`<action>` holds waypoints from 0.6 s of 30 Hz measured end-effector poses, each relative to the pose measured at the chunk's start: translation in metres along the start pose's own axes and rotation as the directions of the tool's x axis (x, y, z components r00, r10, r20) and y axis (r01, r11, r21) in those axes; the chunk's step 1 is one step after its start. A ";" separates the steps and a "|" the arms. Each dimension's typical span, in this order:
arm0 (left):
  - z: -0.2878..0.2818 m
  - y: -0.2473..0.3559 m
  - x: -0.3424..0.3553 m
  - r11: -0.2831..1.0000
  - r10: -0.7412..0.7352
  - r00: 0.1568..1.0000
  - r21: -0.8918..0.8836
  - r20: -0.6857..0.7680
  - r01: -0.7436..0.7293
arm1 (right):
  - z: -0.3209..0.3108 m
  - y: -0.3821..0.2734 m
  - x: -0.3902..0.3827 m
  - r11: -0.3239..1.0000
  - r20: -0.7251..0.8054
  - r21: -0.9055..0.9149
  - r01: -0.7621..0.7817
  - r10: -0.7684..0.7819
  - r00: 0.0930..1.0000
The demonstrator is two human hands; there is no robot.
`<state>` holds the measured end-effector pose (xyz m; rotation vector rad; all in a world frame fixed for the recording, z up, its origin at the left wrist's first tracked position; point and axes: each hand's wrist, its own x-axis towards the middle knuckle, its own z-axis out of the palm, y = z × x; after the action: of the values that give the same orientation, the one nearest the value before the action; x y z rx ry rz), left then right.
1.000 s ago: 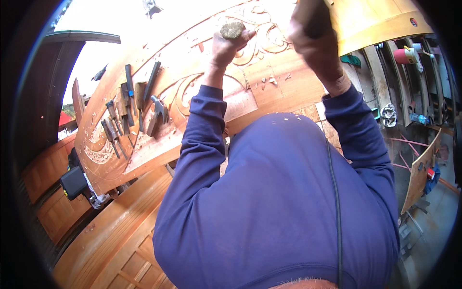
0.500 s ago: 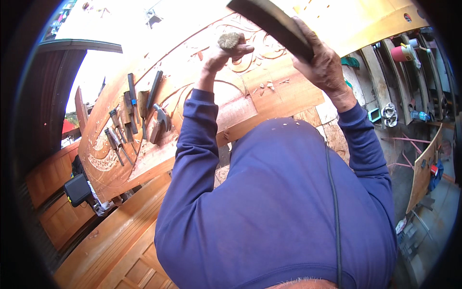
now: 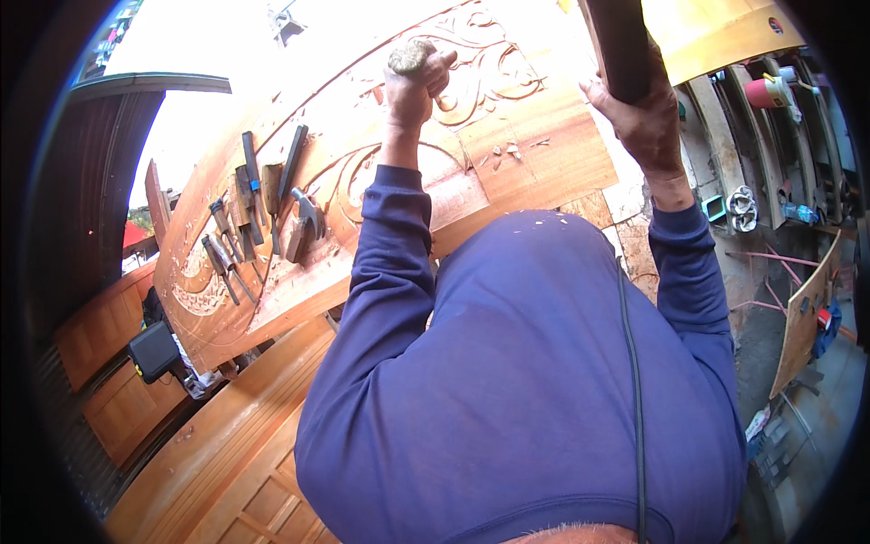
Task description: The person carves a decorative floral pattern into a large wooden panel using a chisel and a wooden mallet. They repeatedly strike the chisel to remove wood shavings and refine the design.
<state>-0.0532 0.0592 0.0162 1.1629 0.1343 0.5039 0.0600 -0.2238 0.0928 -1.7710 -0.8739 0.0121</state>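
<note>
My left hand [image 3: 411,102] is closed around the handle of a chisel [image 3: 410,57]; its round, frayed wooden end faces up, and the blade is hidden beneath my fist. Raised at the upper right, my right hand [image 3: 651,134] grips a long, dark wooden mallet [image 3: 620,43], apart from the chisel. Below both hands lies a wooden panel [image 3: 564,152] carved with scrolls and leaves. Small wood chips [image 3: 513,151] are scattered over its plain part.
Several chisels [image 3: 243,199] lie on the panel at the left, beside a claw hammer [image 3: 311,216]. A black case [image 3: 154,351] stands at the far left. Panelled wooden doors [image 3: 240,453] lie at the lower left. Boards and a red container [image 3: 763,92] are at the right.
My right hand has swung the mallet to the right, away from the chisel, and it now points more steeply up. My left hand has shifted slightly left and up with the chisel.
</note>
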 end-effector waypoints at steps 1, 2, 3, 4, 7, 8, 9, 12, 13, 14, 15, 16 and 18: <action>0.001 0.000 0.002 1.000 -0.012 1.000 -0.004 -0.018 0.012 | -0.001 -0.002 0.004 0.998 0.004 -0.040 0.044 -0.043 0.999; 0.002 0.000 0.003 1.000 -0.024 0.999 -0.009 -0.036 0.024 | 0.000 -0.005 0.008 0.993 0.009 -0.080 0.087 -0.087 0.996; 0.005 0.001 0.004 0.999 -0.036 0.998 -0.013 -0.055 0.035 | 0.001 -0.010 0.013 0.984 0.015 -0.118 0.131 -0.130 0.991; 0.010 0.001 0.004 0.998 -0.049 0.995 0.031 -0.084 0.051 | 0.002 -0.014 0.017 0.995 -0.018 -0.033 0.097 -0.097 0.995; 0.021 0.002 0.006 0.998 -0.016 0.980 0.060 -0.197 0.028 | 0.006 -0.044 0.032 0.971 -0.073 0.236 -0.050 0.069 0.995; 0.021 0.005 0.005 0.996 -0.010 0.974 0.081 -0.228 0.029 | 0.008 -0.067 0.039 0.935 -0.058 0.328 -0.133 0.161 0.985; 0.018 0.005 0.000 0.998 0.011 0.970 0.057 -0.244 0.004 | 0.010 -0.075 0.043 0.923 -0.080 0.372 -0.098 0.137 0.987; 0.010 -0.005 -0.009 0.999 0.049 0.976 0.026 -0.214 -0.044 | 0.019 -0.091 0.055 0.900 -0.230 0.432 0.064 0.041 0.972; 0.014 -0.005 -0.010 0.998 0.050 0.972 0.038 -0.230 -0.042 | 0.027 -0.086 0.059 0.896 -0.317 0.418 0.147 -0.008 0.948; 0.023 -0.004 -0.008 0.998 0.055 0.970 0.047 -0.237 -0.045 | 0.023 -0.042 0.055 0.935 -0.163 0.300 0.189 -0.144 0.976; 0.028 -0.004 -0.005 0.997 0.061 0.967 0.058 -0.249 -0.048 | 0.038 -0.028 0.046 0.951 -0.110 0.167 0.262 -0.246 0.963; 0.021 -0.011 -0.004 0.991 0.108 0.974 0.095 -0.202 -0.090 | 0.038 -0.023 0.046 0.904 0.090 -0.156 0.399 -0.389 0.917; 0.016 -0.020 0.000 0.984 0.173 0.969 0.078 -0.176 -0.161 | 0.037 -0.018 0.054 0.707 0.418 -0.520 0.479 -0.278 0.865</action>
<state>-0.0414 0.0400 0.0048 1.1950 0.2127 0.7609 0.0740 -0.1612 0.1147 -2.1781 -1.6160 -0.3101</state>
